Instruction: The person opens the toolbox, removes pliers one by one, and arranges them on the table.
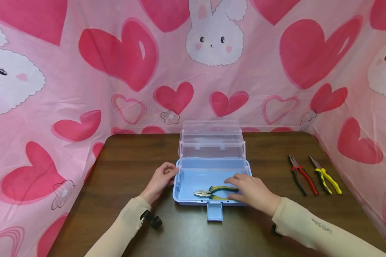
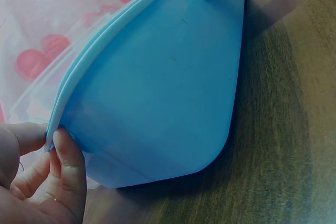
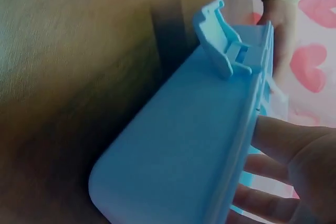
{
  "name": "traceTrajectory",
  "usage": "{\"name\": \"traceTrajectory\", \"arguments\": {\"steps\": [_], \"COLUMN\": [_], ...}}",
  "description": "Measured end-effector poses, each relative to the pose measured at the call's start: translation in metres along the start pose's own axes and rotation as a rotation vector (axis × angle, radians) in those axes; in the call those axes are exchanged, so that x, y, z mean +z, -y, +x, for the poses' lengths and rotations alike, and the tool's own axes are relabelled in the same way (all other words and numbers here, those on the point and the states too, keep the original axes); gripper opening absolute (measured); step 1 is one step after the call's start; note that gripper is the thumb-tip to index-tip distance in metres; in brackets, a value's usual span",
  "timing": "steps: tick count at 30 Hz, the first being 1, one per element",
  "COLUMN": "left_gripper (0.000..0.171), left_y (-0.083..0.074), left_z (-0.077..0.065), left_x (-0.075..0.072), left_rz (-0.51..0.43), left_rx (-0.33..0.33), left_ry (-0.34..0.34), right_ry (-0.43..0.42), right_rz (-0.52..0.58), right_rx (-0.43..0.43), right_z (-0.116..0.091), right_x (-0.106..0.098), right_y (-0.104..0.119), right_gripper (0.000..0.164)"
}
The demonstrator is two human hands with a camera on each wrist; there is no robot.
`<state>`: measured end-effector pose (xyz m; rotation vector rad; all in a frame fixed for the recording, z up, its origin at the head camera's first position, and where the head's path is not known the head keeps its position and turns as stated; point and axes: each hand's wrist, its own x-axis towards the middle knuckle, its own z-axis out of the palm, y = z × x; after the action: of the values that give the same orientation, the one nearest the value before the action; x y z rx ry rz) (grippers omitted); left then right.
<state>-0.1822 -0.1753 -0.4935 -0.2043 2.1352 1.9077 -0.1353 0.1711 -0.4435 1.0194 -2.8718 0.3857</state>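
Observation:
A light blue plastic toolbox (image 1: 189,203) stands on the table with its clear lid and trays (image 1: 212,150) raised at the back. Inside it lies a pair of combination pliers (image 1: 209,192) with green and yellow handles, spread apart, the metal head pointing left. My left hand (image 1: 159,179) pinches the box's left rim between thumb and fingers, plain in the left wrist view. Over the right part of the box is my right hand (image 1: 254,191), thumb and fingers apart near the plier handles. In the right wrist view, the fingers (image 3: 262,203) reach past the rim; their tips are hidden.
Red-and-black pliers (image 1: 302,175) and yellow-and-black long-nose pliers (image 1: 325,175) lie on the table at the right. The box's front latch (image 1: 214,212) hangs open toward me. A pink heart-patterned cloth (image 1: 132,64) rises behind the brown table (image 1: 128,153) and along its sides.

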Motion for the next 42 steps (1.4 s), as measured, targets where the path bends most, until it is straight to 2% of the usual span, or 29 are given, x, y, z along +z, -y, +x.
{"name": "traceTrajectory", "arguments": {"steps": [9, 16, 30, 42], "left_gripper": [0.027, 0.025, 0.022, 0.025], "left_y": [0.001, 0.002, 0.000, -0.004], "left_z": [0.001, 0.001, 0.002, 0.006], "left_x": [0.000, 0.001, 0.000, -0.004], "left_rz": [0.012, 0.009, 0.011, 0.015], "left_rx": [0.005, 0.010, 0.006, -0.007], "left_ry": [-0.003, -0.008, -0.006, 0.005], "right_ry": [0.157, 0.250, 0.322, 0.300], "right_rz": [0.060, 0.030, -0.022, -0.016], "right_rx": [-0.061, -0.080, -0.116, -0.107], "right_z": [0.015, 0.025, 0.036, 0.045], "right_x": [0.009, 0.017, 0.024, 0.026], "right_y": [-0.010, -0.013, -0.011, -0.010], "right_gripper": [0.052, 0.058, 0.052, 0.049]}}
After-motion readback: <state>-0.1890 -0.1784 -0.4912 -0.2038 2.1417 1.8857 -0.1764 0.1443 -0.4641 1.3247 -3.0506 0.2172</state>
